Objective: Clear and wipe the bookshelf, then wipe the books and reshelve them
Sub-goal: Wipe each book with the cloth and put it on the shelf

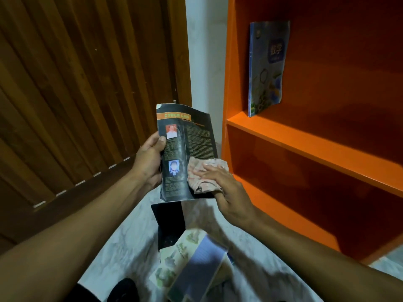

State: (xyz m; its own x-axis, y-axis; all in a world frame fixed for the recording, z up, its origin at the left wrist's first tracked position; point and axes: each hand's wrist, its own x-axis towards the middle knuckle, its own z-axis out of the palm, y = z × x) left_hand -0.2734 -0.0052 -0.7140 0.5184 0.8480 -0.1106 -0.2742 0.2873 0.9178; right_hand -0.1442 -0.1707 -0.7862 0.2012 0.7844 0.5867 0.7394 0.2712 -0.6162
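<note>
While the left hand (pixel 150 159) grips a black paperback (pixel 185 153) by its left edge, thumb curled over the cover and fingers behind, the right hand (pixel 226 190) presses a pale pinkish cloth (pixel 205 175) flat against the lower right part of that cover, its fingers extended over the fabric and its thumb tucked under the book's bottom edge. The paperback is held upright in the air, just left of the orange bookshelf (pixel 305 136), its back cover facing the camera with an orange title band and two small portrait panels. On the upper shelf a blue textbook (pixel 267 68) stands upright, leaning against the left side panel. Below the hands, on the pale marbled floor (pixel 130 243), lie a black book (pixel 169 223) and, overlapping it, a loose pile of further books (pixel 196 262). A brown slatted wooden door (pixel 87 83) fills the left side.
</note>
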